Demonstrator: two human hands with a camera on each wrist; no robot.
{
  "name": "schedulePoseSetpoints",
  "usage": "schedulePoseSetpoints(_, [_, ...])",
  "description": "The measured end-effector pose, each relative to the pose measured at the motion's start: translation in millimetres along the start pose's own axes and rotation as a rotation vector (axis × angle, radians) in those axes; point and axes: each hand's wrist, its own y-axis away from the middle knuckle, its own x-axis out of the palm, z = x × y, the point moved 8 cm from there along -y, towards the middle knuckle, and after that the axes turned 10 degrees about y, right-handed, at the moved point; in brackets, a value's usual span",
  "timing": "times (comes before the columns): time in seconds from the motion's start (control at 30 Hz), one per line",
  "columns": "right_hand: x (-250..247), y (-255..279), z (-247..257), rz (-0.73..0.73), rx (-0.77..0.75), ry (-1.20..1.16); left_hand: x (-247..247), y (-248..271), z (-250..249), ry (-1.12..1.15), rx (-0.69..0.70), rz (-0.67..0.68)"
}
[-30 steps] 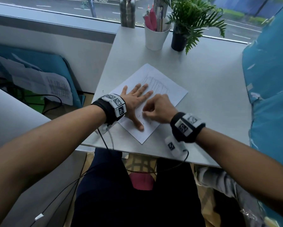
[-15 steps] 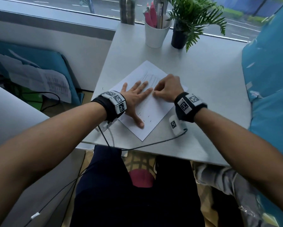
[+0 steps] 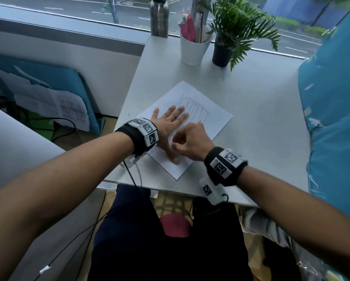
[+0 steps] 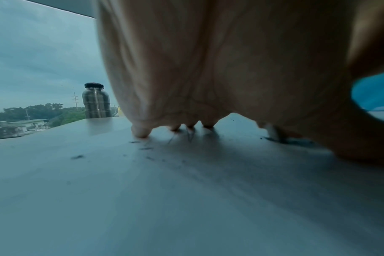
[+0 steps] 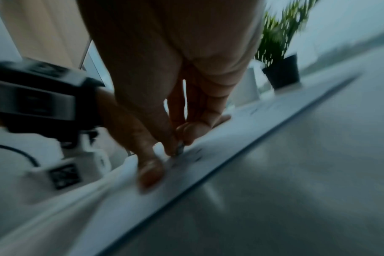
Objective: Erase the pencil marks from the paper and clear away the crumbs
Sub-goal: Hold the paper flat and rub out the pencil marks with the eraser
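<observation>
White table by the window carries the paper, pinned by the flat, spread left hand; right hand fingers pinch the eraser at its 4 o'clock, remaining marks toward 12.

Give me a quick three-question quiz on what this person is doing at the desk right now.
1. True or false: the left hand lies flat on the paper.
2. What does the right hand pinch against the sheet? A) pencil B) eraser C) brush
3. Which stands nearest the plant: the metal bottle or the white cup?

Key: 1 true; 2 B, a small eraser, though blurred; 3 the white cup.
</observation>
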Motion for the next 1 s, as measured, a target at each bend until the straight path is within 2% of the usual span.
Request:
schedulePoseSetpoints(0.07, [-7, -6, -10, 0.006, 0.03, -0.006, 1, 0, 0, 0.004, 0.004, -0.006])
schedulePoseSetpoints(0.17, [-46, -35, -52, -0.155, 0.186, 0.008, -2, 1, -2, 0.033, 0.022, -0.031])
schedulePoseSetpoints(0.2, [-47, -38, -52, -0.181, 0.184, 0.007, -3, 1, -1, 0.031, 0.02, -0.038])
schedulePoseSetpoints(0.27, [-27, -25, -30, -0.125, 0.121, 0.015, -2, 0, 0, 0.025, 0.01, -0.033])
schedulePoseSetpoints(0.33, [-4, -4, -5, -0.009, 0.034, 0.012, -1, 0, 1, 0.017, 0.002, -0.024])
schedulePoseSetpoints(0.37, [-5, -3, -6, 0.014, 0.04, 0.009, 1, 1, 0, 0.019, 0.002, -0.018])
schedulePoseSetpoints(0.47, [-36, -34, -42, -0.099, 0.165, 0.022, -2, 3, -4, 0.035, 0.006, -0.028])
schedulePoseSetpoints(0.53, [-43, -42, -48, -0.16, 0.196, 0.032, -4, 3, -4, 0.04, 0.001, -0.037])
schedulePoseSetpoints(0.63, [-5, -13, -3, -0.062, 0.067, 0.004, -2, 0, -2, 0.015, -0.015, -0.025])
schedulePoseSetpoints(0.7, [3, 0, 6, 0.016, 0.021, -0.027, 0, -1, -2, 0.009, -0.023, -0.02])
schedulePoseSetpoints(0.87, [-49, -41, -50, -0.212, 0.208, -0.001, -4, 1, -3, 0.057, -0.003, -0.054])
schedulePoseSetpoints(0.93, [-31, -30, -32, -0.162, 0.169, -0.001, -3, -1, -2, 0.044, -0.012, -0.047])
schedulePoseSetpoints(1.0, [-5, -8, -3, -0.031, 0.067, -0.008, -2, -3, -2, 0.02, -0.028, -0.034])
